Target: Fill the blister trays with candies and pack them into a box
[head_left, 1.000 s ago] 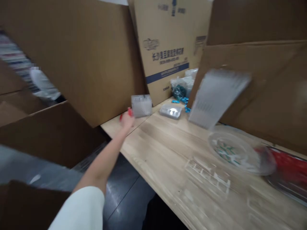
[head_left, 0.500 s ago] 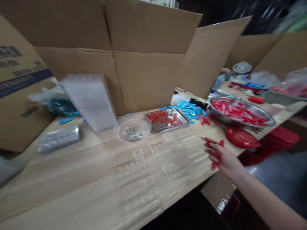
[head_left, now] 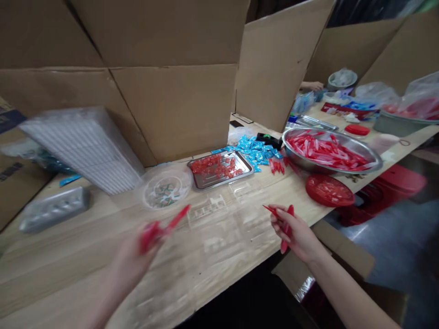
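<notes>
My right hand [head_left: 297,230] is over the front of the table, its fingers closed around a few slim red plastic pieces [head_left: 287,228], one with a thin pointed tip. To the left, my left hand [head_left: 137,260] is smeared by motion. It grips red plastic pieces [head_left: 178,217], one a long flat sliver pointing up and right. Between and below the hands lie clear moulded plastic trays [head_left: 219,237], their compartments hard to make out against the wood. Just beyond my right hand is a red bowl [head_left: 329,191] of small translucent bits.
Behind are a metal tray [head_left: 223,182] of small red pieces, blue packets [head_left: 255,150], and a clear round tub [head_left: 168,187]. A steel basin [head_left: 375,162] holds many red pieces. Stacked clear trays [head_left: 85,148] lean left. Cardboard [head_left: 174,107] stands behind; another person's hand [head_left: 312,86] shows far right.
My left hand has come into view from the lower left with red pieces. The view has shifted right, and my right hand now appears further left, still holding its red pieces.
</notes>
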The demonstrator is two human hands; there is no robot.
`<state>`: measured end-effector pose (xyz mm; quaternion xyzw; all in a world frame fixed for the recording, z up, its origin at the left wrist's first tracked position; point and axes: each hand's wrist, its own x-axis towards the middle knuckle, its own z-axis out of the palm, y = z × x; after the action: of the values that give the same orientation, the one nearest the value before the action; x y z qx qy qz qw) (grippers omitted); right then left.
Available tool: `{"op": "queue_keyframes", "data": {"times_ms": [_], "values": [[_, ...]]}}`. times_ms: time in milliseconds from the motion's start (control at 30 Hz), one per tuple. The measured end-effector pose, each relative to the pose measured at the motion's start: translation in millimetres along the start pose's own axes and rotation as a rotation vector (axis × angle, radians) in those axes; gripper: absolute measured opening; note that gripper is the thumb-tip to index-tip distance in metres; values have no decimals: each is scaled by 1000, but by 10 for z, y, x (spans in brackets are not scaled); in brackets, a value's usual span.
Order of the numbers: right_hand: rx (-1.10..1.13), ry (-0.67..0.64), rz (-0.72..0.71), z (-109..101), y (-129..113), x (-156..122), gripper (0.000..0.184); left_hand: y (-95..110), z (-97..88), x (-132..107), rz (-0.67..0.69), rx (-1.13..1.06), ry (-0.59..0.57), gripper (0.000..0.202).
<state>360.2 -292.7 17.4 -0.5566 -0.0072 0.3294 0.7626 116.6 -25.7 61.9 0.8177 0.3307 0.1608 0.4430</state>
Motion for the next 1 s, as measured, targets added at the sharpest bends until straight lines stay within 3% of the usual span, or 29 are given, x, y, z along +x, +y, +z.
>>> {"op": "queue_keyframes", "data": {"times_ms": [100,200,300,367,433,500,600,667,767,867,1000], "values": [[29,131,-57,-344,-24,-185,32,447,808,626,274,327,-260,8],[51,272,-76,-651,-19,-367,35,821,1606,1002,361,519,-302,9],[72,331,-52,-827,-16,-462,34,994,2021,1160,375,579,-304,11],[96,316,-43,-859,-38,-453,31,1027,2051,1169,390,593,-298,8],[152,263,-41,-812,-80,-396,30,1036,1949,1078,406,591,-287,4],[270,172,-45,-668,-128,-312,29,1042,1810,869,361,457,-303,7],[508,1,-38,-269,-157,-182,22,1052,1716,395,106,1,-452,14],[603,-80,-34,48,-130,-128,16,1047,1749,78,-27,-177,-538,14],[589,-124,-72,371,-56,-110,10,1009,1788,-215,-77,-238,-486,21],[463,-97,-132,358,-26,-126,9,938,1667,-267,-92,-253,-386,21],[253,7,-197,183,-66,-199,9,825,1507,-229,-55,-259,-426,17]]}}
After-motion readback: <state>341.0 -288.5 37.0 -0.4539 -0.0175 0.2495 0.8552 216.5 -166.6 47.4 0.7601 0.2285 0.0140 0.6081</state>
